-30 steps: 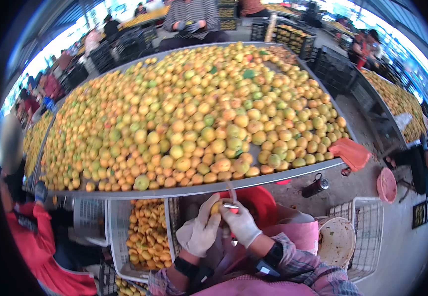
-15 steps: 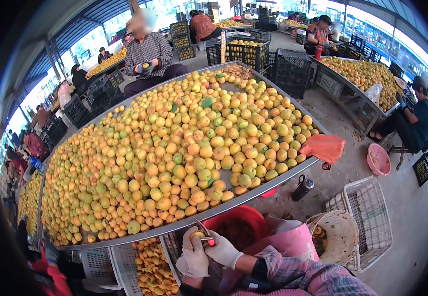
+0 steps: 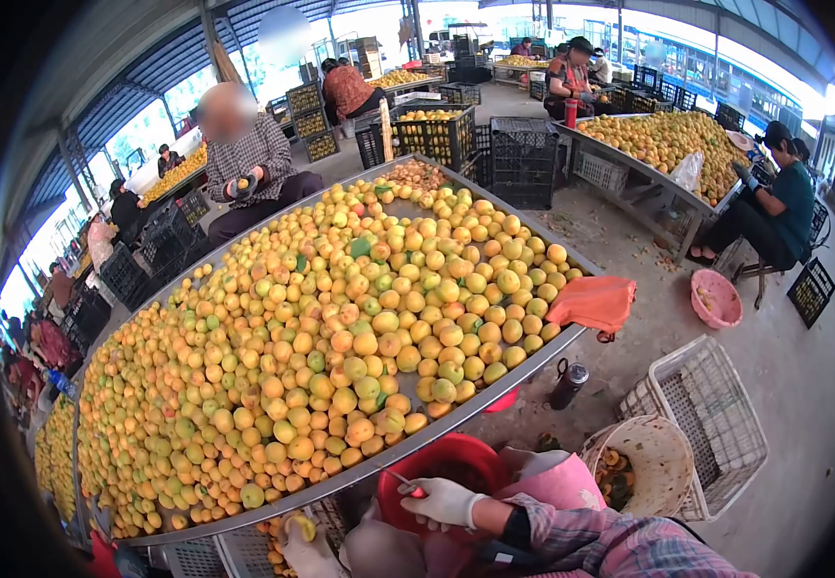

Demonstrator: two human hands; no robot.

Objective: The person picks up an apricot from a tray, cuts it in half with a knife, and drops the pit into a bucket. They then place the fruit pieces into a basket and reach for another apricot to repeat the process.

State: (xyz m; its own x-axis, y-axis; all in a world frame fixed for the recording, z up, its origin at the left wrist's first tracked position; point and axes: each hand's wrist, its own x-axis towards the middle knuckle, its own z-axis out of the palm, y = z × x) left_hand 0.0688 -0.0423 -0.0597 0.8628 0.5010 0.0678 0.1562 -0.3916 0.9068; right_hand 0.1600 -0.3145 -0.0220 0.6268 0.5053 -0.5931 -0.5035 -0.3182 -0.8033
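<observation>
My right hand [image 3: 444,503], in a white glove, is closed on a knife [image 3: 410,486] with a red handle and a thin curved blade, over the red basin [image 3: 456,448]. Lower left, my left hand [image 3: 308,551], also gloved in white, holds a piece of yellow fruit [image 3: 302,526] above the crate of cut fruit [image 3: 276,559] below the table edge. Beside both hands slopes the metal-edged table [image 3: 379,460], heaped with yellow-orange fruits [image 3: 292,385].
An orange-red bag [image 3: 591,303] lies on the table corner. Right of me are a dark bottle [image 3: 569,383], a white bucket [image 3: 658,467] and a white crate [image 3: 711,424]. A person [image 3: 249,159] sits across the table; other people work farther off.
My hands have moved apart: the left went down and left with the fruit piece, the right stayed near the basin with the knife. The view has shifted, and the table scene appears farther left.
</observation>
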